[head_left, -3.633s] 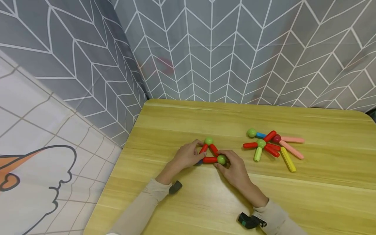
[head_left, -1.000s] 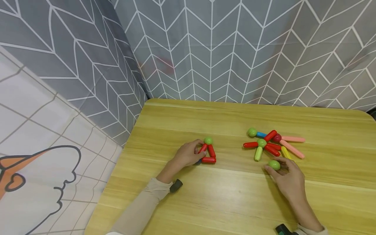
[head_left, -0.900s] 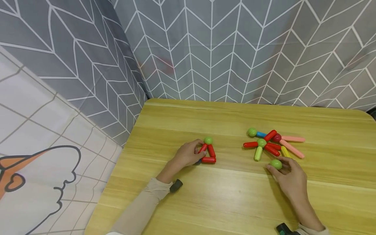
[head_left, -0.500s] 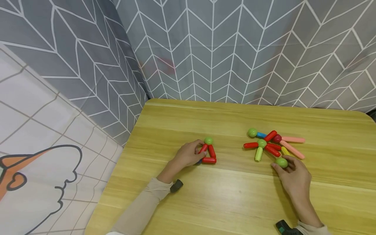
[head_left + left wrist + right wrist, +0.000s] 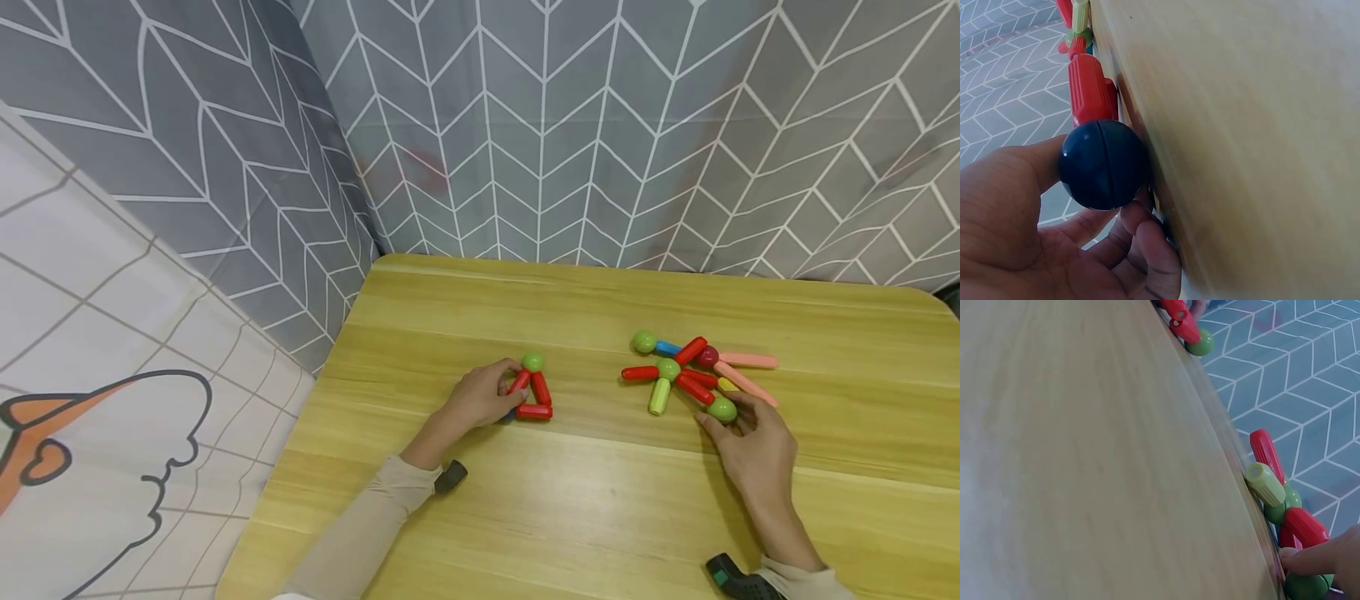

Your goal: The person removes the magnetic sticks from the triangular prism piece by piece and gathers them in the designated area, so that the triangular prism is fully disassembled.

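Observation:
My left hand (image 5: 480, 396) grips the left corner of a triangle of red toy rods (image 5: 534, 412). At that corner is a dark blue ball (image 5: 1104, 164), which the left wrist view shows against my fingers. A green ball (image 5: 532, 362) tops the triangle; its lower right corner has no ball. My right hand (image 5: 757, 442) pinches another green ball (image 5: 722, 408) between thumb and fingers, against the end of a red rod (image 5: 695, 389). That rod belongs to a star of rods round a green hub ball (image 5: 667, 369). A yellow rod (image 5: 727, 384) is mostly hidden behind the right hand.
Beside the star lie a crimson ball (image 5: 707, 357) with pink rods (image 5: 748, 361), a blue rod (image 5: 667, 347) and a green ball (image 5: 644, 342). The wooden table (image 5: 570, 517) backs onto a grey patterned curtain (image 5: 570, 125).
My right hand has carried the green ball from the triangle's lower right corner to the star on the right, where it meets a red rod. The left hand has stayed in place.

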`<state>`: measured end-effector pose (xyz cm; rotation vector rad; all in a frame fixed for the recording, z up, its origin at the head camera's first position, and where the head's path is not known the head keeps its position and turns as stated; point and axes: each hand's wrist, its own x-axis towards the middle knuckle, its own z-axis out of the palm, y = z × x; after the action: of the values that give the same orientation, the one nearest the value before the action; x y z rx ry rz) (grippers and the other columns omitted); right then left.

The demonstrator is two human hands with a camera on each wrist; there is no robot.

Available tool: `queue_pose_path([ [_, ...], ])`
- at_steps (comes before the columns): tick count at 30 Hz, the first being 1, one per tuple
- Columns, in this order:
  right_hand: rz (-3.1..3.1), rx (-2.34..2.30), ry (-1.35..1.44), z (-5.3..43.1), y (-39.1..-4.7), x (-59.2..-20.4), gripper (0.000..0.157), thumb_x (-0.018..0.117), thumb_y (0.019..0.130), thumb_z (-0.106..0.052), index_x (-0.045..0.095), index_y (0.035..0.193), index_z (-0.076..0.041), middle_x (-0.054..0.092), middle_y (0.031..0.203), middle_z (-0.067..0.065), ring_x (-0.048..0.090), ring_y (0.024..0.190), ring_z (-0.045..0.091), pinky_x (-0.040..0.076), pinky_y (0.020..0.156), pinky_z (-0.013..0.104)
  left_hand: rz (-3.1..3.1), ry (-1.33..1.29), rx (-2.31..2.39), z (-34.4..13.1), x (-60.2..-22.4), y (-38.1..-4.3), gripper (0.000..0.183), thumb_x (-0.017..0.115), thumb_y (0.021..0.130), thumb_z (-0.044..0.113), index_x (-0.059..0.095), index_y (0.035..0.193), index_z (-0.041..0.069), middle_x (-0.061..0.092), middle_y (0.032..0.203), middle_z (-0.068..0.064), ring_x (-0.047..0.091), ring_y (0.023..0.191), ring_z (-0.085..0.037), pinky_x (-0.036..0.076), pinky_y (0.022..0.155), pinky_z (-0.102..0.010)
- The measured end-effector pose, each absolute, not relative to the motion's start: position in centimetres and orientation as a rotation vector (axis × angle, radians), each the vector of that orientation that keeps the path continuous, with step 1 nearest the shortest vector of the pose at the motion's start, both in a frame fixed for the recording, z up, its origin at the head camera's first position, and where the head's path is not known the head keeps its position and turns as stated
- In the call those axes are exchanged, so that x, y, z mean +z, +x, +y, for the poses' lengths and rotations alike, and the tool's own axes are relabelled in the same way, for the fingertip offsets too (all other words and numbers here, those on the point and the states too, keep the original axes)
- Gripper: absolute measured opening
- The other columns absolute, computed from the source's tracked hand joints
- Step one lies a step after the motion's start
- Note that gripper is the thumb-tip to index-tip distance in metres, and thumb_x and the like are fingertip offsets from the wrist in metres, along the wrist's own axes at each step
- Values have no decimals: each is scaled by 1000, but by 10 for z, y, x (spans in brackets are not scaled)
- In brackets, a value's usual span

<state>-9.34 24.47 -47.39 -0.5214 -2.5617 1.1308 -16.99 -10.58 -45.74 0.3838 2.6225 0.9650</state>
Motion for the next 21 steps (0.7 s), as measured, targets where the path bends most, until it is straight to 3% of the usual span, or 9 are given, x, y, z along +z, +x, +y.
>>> queue_pose_path([
  [13,-2549,1103,-472,243,-89,-467,55,83,79,-3,61,128,5,64,129,21,62,121,43,35,84,-8,2639,379,958,-106,-461,-171,39,65,97,30,61,131,11,48,69,5,41,55,-9,32,50,-21],
  [21,-2542,1070,-443,236,-82,-459,55,83,80,-3,61,130,5,63,129,20,60,121,33,35,88,-7,2619,373,970,-106,-458,-171,40,65,97,32,61,132,13,50,71,3,42,56,-10,33,51,-22],
])
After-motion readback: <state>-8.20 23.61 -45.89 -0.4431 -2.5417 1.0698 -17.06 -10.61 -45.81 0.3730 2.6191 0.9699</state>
